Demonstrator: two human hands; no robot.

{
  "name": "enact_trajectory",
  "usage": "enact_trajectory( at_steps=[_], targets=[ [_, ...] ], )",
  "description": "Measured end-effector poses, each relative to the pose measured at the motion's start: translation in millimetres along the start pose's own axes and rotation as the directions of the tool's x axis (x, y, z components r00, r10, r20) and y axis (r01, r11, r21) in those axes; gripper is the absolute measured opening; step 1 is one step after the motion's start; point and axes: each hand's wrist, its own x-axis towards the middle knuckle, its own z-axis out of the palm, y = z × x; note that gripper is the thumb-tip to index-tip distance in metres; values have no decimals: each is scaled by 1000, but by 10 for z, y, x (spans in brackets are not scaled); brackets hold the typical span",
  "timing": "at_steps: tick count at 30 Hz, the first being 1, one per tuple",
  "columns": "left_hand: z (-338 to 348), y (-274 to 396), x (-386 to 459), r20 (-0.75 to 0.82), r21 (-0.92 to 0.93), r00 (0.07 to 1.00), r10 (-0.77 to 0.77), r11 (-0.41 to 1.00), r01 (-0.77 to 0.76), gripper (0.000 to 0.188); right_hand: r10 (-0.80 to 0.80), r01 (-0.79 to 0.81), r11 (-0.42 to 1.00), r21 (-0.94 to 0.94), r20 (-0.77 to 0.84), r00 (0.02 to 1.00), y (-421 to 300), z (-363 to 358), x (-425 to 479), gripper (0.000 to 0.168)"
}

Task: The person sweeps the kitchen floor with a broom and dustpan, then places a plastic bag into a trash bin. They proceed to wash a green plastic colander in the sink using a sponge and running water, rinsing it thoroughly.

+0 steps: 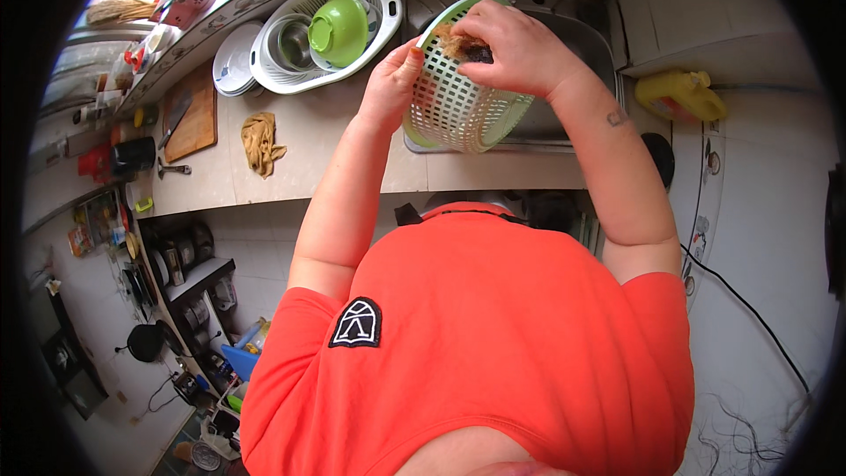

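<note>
A pale green plastic colander (456,102) with square holes is tilted on its side over the stainless steel sink (568,109). My left hand (394,82) grips its rim on the left, thumb on the near face. With its fingers closed around a tan, fibrous scrubber (455,43) that has a dark part, my right hand (512,43) is at the colander's upper wall. The scrubber lies against the holes. Part of the sink basin is hidden behind the colander and my right forearm.
Left of the sink, a white oval dish rack (291,82) holds a green bowl (340,30) and metal bowls. Beside it are stacked plates (231,56), a brown cloth (261,142), and a cutting board (198,119) with a knife (176,120). A yellow jug (681,96) stands right of the sink.
</note>
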Motion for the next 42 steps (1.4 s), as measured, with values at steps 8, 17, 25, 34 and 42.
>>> enact_trajectory(
  at_steps=[8,17,25,34,42],
  targets=[
    [103,3,-33,-48,69,998,-31,997,34,47,443,-375,834,405,-85,893,245,25,-56,51],
    [240,30,-64,-57,102,998,-14,995,20,42,184,-174,976,135,-68,981,162,43,-143,41],
    [413,32,-16,-60,269,997,-49,961,63,50,135,-158,984,-80,-242,961,31,234,-116,26],
    [422,87,20,-21,316,997,-69,946,72,58,61,-42,996,78,-258,964,14,227,-253,12],
    [567,123,20,-73,431,995,-68,897,93,50,42,-27,999,48,-357,933,131,438,-120,9]
  ],
)
